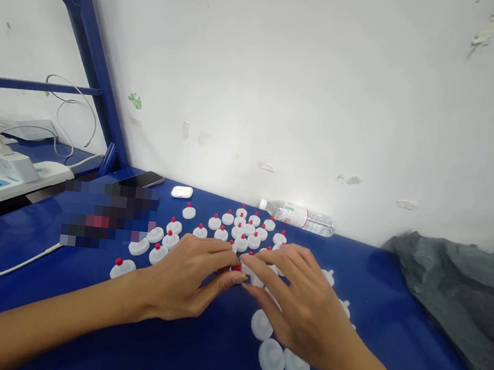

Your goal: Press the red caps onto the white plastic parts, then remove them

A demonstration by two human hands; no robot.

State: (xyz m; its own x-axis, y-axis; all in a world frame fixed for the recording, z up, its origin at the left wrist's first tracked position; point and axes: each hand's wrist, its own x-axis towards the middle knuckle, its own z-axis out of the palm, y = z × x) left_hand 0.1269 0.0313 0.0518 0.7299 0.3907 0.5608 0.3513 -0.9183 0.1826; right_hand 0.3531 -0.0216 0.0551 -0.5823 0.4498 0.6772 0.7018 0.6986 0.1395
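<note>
My left hand [188, 276] and my right hand [301, 299] meet over the blue table [392, 318], fingertips pinched together on one small white disc with a red cap [244, 270]. The left fingers touch the red cap, the right fingers grip the white disc. Beyond the hands stand several white discs with red caps [242, 228]. Under my right wrist lie several plain white discs [272, 357] with no cap.
A water bottle [299, 216] lies along the white wall. A white earbud case [181, 191] and a dark phone [141, 179] sit at the back left. A power strip [14, 175] with cables lies far left. A grey plastic bag [461, 290] fills the right side.
</note>
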